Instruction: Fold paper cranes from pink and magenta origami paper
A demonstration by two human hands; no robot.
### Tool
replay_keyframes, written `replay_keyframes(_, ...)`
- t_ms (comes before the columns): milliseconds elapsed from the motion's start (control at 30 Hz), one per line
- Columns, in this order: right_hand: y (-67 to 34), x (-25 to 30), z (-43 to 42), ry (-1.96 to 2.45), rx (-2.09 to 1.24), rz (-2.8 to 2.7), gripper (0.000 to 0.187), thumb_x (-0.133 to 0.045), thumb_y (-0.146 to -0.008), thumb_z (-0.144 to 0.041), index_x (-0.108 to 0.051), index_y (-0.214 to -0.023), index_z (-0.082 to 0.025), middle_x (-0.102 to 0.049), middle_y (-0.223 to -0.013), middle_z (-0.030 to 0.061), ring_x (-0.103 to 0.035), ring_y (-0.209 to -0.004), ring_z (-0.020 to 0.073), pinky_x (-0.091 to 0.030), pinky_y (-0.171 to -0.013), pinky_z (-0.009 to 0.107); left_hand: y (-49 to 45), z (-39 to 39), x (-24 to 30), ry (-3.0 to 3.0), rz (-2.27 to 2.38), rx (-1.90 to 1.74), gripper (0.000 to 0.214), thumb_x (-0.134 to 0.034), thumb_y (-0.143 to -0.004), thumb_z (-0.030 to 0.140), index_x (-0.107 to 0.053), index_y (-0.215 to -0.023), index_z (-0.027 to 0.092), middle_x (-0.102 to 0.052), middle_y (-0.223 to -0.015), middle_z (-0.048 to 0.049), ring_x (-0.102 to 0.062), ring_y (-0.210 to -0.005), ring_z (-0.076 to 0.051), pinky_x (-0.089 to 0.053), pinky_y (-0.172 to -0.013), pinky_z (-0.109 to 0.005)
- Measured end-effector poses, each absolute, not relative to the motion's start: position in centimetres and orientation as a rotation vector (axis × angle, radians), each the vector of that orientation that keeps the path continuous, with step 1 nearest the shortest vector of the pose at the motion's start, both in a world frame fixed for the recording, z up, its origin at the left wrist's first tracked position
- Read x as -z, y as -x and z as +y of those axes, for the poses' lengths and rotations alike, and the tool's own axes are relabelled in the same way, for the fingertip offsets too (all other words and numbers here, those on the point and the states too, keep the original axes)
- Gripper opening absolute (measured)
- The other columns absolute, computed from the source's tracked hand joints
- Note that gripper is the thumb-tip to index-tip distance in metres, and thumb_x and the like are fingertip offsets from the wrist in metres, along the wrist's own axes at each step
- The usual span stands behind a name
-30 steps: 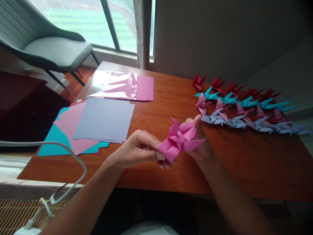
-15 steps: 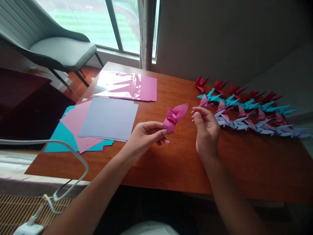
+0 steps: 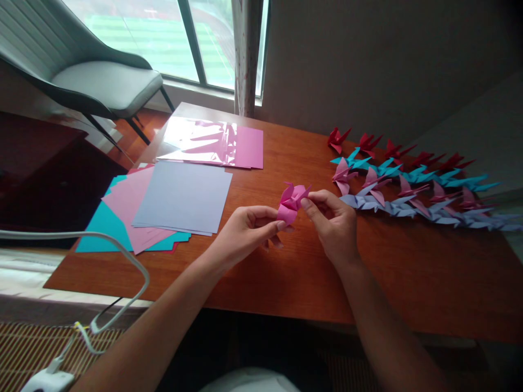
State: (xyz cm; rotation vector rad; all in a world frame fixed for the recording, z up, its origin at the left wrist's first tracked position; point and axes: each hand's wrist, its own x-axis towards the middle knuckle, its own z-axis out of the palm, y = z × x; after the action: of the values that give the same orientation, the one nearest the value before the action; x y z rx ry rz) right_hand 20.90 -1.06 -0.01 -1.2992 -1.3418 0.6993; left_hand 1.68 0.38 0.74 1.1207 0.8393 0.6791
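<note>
A bright pink paper crane (image 3: 292,202) is held above the wooden table between my two hands. My left hand (image 3: 254,227) pinches one wing at its lower left, thumb on top. With thumb and fingertips, my right hand (image 3: 332,216) grips the opposite wing on the right side. Both wings look curved, and a thin pointed tip rises at the crane's upper left. Parts of the wings are hidden under my fingers.
Rows of red, turquoise, pink and lilac cranes (image 3: 386,202) line the table's right side. Lilac sheets (image 3: 183,196) lie over pink and turquoise sheets (image 3: 100,226) at left. Behind them is pink paper in clear wrapping (image 3: 212,144). A white cable (image 3: 134,261) crosses the table's left corner.
My right hand has moved left and closed on the crane's right wing, which now curls instead of sticking out. My left hand keeps its hold.
</note>
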Motion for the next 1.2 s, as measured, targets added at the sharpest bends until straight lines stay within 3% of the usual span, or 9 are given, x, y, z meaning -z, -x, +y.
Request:
replay_keyframes(300, -21.0, 0.0, -0.9, 1.314, -0.945, -1.156, 0.011, -0.074, -0.083, -0.033, -0.074, -0.084, -0.023, -0.069, -0.072, -0.0012, -0.063, -0.068, 0.0148, -0.052, -0.067, 0.029, -2.1, 0.0, -1.2, -1.244, 0.792, -0.690, 0.020, -0.074, -0.086, 0.033, -0.077, -0.092, 0.014, -0.072, -0.073, -0.0020, -0.066, -0.062, -0.011, -0.049, -0.053, -0.017)
replay_keyframes(467, -20.9, -0.2, -0.9, 1.269, -1.072, -1.090, 0.010, -0.077, -0.080, -0.032, -0.073, -0.081, -0.023, -0.070, -0.073, -0.0021, -0.063, -0.067, 0.0131, -0.052, -0.068, 0.028, -1.6, 0.2, -1.3, -1.253, 0.792, -0.777, 0.041, -0.058, -0.097, 0.047, -0.072, -0.078, 0.013, -0.068, -0.064, -0.0023, -0.059, -0.055, -0.009, -0.044, -0.050, -0.018)
replay_keyframes(700, -20.8, -0.2, -0.9, 1.259, -1.200, -1.041, 0.014, -0.079, -0.078, -0.034, -0.073, -0.081, -0.022, -0.072, -0.076, -0.0010, -0.064, -0.068, 0.0128, -0.052, -0.068, 0.027, -1.4, 0.5, -1.1, -1.250, 0.944, -0.929, 0.038, -0.062, -0.094, 0.045, -0.068, -0.073, 0.014, -0.058, -0.058, 0.0009, -0.052, -0.052, -0.009, -0.037, -0.048, -0.020)
replay_keyframes(1200, -24.1, 0.2, -1.9, 1.401, -0.842, -1.395, 0.014, -0.074, -0.085, -0.036, -0.073, -0.088, -0.022, -0.075, -0.089, 0.0022, -0.070, -0.083, 0.0190, -0.056, -0.075, 0.032, -1.8, 0.4, -0.5, -1.656, 1.113, -0.871, 0.039, -0.055, -0.096, 0.043, -0.063, -0.069, 0.016, -0.055, -0.057, 0.0016, -0.050, -0.053, -0.011, -0.035, -0.052, -0.023)
